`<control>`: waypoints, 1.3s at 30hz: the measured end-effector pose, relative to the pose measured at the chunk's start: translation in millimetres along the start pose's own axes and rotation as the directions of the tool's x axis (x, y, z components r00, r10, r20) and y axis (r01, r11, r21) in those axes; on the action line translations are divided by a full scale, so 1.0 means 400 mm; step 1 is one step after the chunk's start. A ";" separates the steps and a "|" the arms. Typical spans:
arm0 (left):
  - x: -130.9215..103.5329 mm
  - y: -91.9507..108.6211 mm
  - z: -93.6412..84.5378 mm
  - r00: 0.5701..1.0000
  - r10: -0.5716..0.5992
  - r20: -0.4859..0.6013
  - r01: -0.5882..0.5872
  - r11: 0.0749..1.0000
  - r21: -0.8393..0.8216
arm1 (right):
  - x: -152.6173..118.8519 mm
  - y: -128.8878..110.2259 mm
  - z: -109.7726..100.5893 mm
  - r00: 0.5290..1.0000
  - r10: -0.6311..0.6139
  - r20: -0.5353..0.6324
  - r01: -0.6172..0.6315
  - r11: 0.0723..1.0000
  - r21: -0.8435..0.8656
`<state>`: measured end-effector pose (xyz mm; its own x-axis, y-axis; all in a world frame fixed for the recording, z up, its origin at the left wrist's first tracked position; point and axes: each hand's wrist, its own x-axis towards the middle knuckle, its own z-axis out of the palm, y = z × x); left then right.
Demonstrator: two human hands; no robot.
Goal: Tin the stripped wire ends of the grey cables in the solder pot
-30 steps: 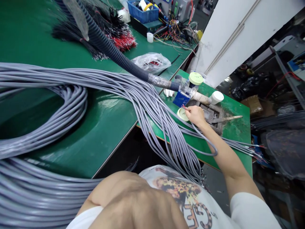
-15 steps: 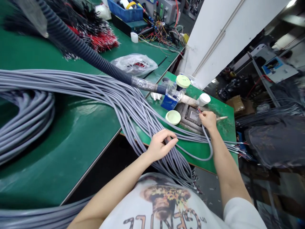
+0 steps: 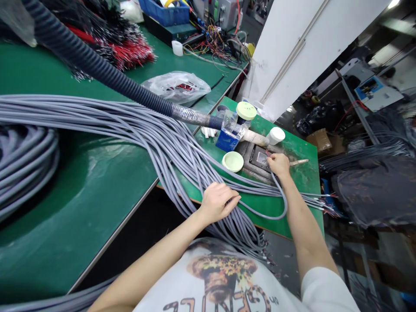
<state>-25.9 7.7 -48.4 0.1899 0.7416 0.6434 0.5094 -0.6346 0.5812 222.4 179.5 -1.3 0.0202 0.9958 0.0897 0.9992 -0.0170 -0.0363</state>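
"At the square metal pot (image 3: 252, 155), how is your right hand (image 3: 280, 164) set, seen from the head camera?"

"My arm reaches forward over the loose cables, knuckles up, fingertips pinched together on the end of a single grey cable (image 3: 285, 208). Its thin wires (image 3: 267, 152) poke out from my grip, reddish ones tilted up, dark tips above the pot's shiny surface. Below my hand the cable hangs in a loop onto the green board (image 3: 311, 158)."

"And your left hand (image 3: 217, 202)?"

"It lies over the grey cable bundle (image 3: 195, 167), back upward, fingers loosely curled, thumb pointing out to the right. I can't tell whether it grips any strand."

"What differs from a second ago?"

"Back then I had the wires over the pale green dish (image 3: 232, 161); now they are at the pot, to the right of it. My left arm was folded close under the camera and that hand was out of sight. Half a second ago, both hands were already about where they are now."
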 end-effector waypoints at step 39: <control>-0.008 -0.006 0.001 1.000 -0.018 -0.002 0.018 1.000 -0.009 | -0.068 -0.167 -0.139 0.955 -0.292 -0.049 0.296 0.946 0.129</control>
<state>-27.4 6.9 -52.1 0.1791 0.7523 0.6340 0.5050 -0.6234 0.5969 157.2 148.6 54.0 -0.2711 0.9515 0.1453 0.9472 0.2906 -0.1357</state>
